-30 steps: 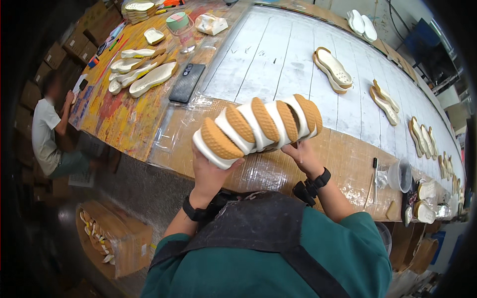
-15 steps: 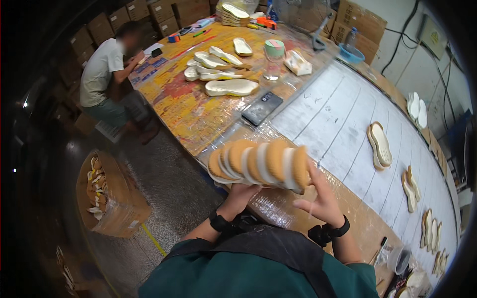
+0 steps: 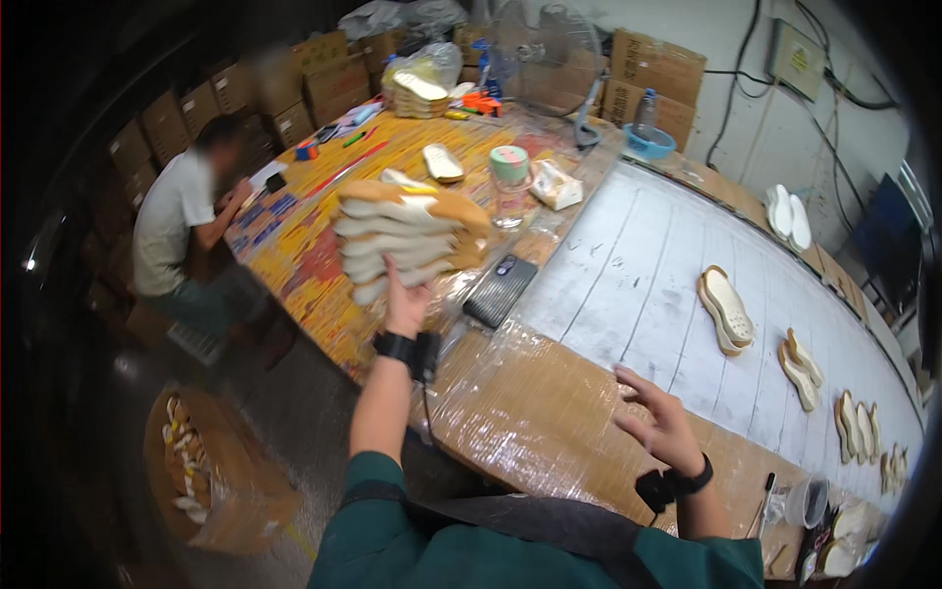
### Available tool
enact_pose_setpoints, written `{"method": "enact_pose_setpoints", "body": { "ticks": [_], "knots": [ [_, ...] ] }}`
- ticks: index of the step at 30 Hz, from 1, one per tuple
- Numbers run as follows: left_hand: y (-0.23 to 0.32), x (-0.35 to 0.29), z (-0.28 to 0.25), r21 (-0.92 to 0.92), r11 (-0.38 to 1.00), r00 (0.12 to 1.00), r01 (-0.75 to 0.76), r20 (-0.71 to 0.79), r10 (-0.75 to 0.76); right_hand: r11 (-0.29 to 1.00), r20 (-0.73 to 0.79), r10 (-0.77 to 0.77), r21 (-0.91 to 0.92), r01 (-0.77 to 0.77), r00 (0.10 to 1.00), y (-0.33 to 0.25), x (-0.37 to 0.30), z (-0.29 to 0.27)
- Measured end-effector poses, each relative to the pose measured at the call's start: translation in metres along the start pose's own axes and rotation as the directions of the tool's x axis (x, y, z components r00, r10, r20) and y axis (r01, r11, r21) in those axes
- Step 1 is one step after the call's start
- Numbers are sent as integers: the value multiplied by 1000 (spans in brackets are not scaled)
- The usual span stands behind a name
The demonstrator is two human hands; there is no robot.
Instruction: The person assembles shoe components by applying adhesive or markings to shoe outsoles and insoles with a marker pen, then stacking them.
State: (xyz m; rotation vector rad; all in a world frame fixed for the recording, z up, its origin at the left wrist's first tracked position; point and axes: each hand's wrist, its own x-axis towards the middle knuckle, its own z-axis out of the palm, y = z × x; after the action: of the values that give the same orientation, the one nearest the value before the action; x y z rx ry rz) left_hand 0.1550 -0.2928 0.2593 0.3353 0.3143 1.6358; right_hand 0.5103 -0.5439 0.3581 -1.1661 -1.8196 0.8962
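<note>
A stack of tan and white shoe soles [image 3: 402, 236] is in my left hand [image 3: 406, 302], whose fingers are pressed against its near side. The stack is over the colourful, worn tabletop [image 3: 314, 245], and it hides most of the soles lying behind it. My right hand [image 3: 659, 420] is raised over the near edge of the white conveyor belt [image 3: 628, 265]. Its fingers are spread, and it holds nothing. A dark phone [image 3: 499, 292] lies to the right of my left hand. Pairs of soles [image 3: 726, 310] rest on the belt at the right.
A glass jar with a green lid [image 3: 510, 182] and a tissue pack [image 3: 557, 187] stand beyond the phone. Plastic-wrapped cardboard [image 3: 530, 412] covers the near surface. A carton of soles [image 3: 245, 501] sits on the floor at left. Another person [image 3: 177, 211] leans at the table's far left.
My left hand has carried the stack of soles forward and left over the table, turning it so the pale sides show. My right hand has come away from the stack.
</note>
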Motion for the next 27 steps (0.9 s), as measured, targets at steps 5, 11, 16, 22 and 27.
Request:
{"method": "enact_pose_setpoints", "body": {
  "ticks": [5, 11, 16, 22, 27],
  "knots": [
    [70, 138, 6, -264, 960, 996, -91, -21, 89, 933, -313, 332, 249, -260, 890, 16, -69, -22],
    [-4, 143, 54, 186, 982, 999, 16, 39, -24, 827, -387, 553, 367, -427, 738, 33, -110, -33],
    [-66, 51, 25, 666, 730, 946, 154, 113, -303, 768, -129, 602, 363, -528, 788, 92, -81, -74],
    [-114, -92, 35, 788, 526, 867, 321, -21, -497, 772, -550, 636, 460, -438, 542, 212, -18, -197],
    [-168, -157, 45, 778, 483, 792, 401, -29, -610, 634, -895, 445, 298, -713, 22, 325, 18, -242]
  ]
}}
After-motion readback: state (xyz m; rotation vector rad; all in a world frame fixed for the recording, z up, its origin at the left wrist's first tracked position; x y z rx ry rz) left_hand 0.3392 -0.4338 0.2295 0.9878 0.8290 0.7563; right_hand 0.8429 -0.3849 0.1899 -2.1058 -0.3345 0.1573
